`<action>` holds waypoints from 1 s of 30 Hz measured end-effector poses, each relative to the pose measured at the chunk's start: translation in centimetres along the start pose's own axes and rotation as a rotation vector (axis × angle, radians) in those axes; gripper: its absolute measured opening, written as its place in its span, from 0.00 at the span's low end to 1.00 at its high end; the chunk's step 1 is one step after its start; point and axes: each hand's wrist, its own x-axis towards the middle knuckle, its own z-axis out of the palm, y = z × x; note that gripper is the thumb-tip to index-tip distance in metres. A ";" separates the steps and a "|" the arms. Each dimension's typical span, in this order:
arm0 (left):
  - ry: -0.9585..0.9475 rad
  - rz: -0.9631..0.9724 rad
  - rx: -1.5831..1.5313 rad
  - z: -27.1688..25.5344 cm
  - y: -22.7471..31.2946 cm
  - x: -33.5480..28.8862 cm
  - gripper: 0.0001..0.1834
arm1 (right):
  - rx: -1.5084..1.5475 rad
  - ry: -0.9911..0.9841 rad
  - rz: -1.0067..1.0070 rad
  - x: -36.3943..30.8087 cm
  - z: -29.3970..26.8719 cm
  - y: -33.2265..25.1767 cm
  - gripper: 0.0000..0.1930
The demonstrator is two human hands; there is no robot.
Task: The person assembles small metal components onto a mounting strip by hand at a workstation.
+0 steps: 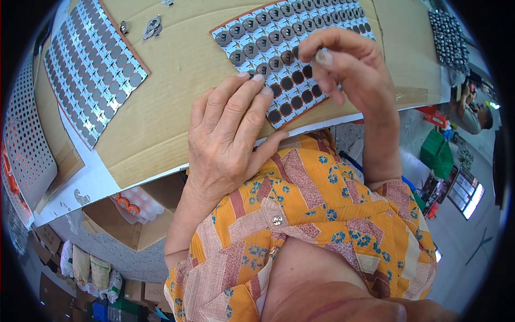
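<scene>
A printed sheet [240, 44] with rows of round spots lies on the cardboard-covered table. Shiny grey metal pieces [248, 50] sit on its far rows, while the near rows show flat dark discs [286, 83]. My left hand [222, 134] lies palm down with extended fingers, their tips on the sheet's near left part beside a metal piece. Above the sheet's near rows, my right hand [357, 70] has its thumb and forefinger bent together in a pinch. Whatever may be between them cannot be made out.
Another sheet with grey discs [88, 70] lies at the left, with several loose metal pieces [153, 27] beyond it. A perforated panel [27, 129] stands at the far left. Dark beads [449, 43] lie at the right. Below the table edge is an open carton [112, 217].
</scene>
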 end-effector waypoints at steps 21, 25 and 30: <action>-0.003 -0.008 0.009 0.3 -0.6 -0.5 0.31 | -0.612 0.049 -0.059 0.6 -0.1 0.9 0.08; -0.004 -0.005 0.003 0.6 -0.3 -0.4 0.31 | -0.747 0.057 -0.203 0.7 -1.1 1.7 0.08; 0.005 0.007 0.018 0.9 0.0 -0.3 0.32 | -0.743 0.029 -0.276 0.9 -1.3 2.1 0.08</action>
